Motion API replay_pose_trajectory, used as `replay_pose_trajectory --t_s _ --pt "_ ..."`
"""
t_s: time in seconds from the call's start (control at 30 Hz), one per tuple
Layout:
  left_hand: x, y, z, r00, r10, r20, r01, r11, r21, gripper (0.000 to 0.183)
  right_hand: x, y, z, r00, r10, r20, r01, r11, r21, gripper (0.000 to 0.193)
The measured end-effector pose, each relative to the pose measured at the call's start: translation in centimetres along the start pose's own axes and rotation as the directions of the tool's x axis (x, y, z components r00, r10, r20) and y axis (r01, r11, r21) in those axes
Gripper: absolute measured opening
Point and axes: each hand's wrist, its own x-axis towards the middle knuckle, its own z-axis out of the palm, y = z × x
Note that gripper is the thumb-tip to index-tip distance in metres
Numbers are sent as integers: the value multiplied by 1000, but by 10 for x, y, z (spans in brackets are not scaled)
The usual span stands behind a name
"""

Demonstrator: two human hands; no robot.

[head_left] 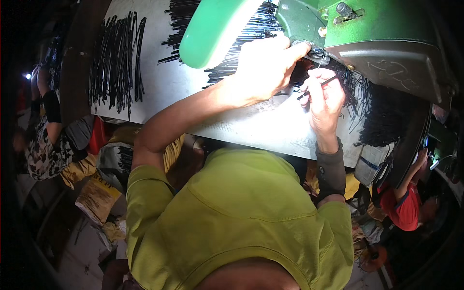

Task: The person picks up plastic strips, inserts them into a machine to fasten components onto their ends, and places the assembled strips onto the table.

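A green machine (377, 31) that looks like a sewing machine stands on the white worktable at the upper right. My left hand (266, 65) reaches across the table, with its fingertips pressed together beside the small metal parts (316, 52) under the machine head. What those fingertips grip, if anything, is hidden. Just below the machine head, my right hand (326, 99) is closed on a thin black strap (305, 94), which slants between thumb and fingers. Bright lamp light falls on both hands.
Bundles of black straps (116, 65) lie at the left of the worktable (251, 128). More straps (251, 29) lie behind a glowing green lamp (208, 38), and a dark heap (386, 116) sits at the right. Other people work at both sides, one in a red shirt (400, 208).
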Motion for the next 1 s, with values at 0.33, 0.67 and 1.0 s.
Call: replay_pose_trajectory --t_s 0.33,0.67,1.0 --pt "8 7 -17 971 26 236 -65 985 158 38 3 -2 -3 999 47 8 -47 998 32 7" --pt "-10 17 -49 683 -418 599 676 673 -300 18 -1 0 13 984 136 116 -174 884 434 24" --pt "-9 -12 -69 365 -301 881 913 -71 -402 24 12 8 12 955 166 247 -278 796 539 23"
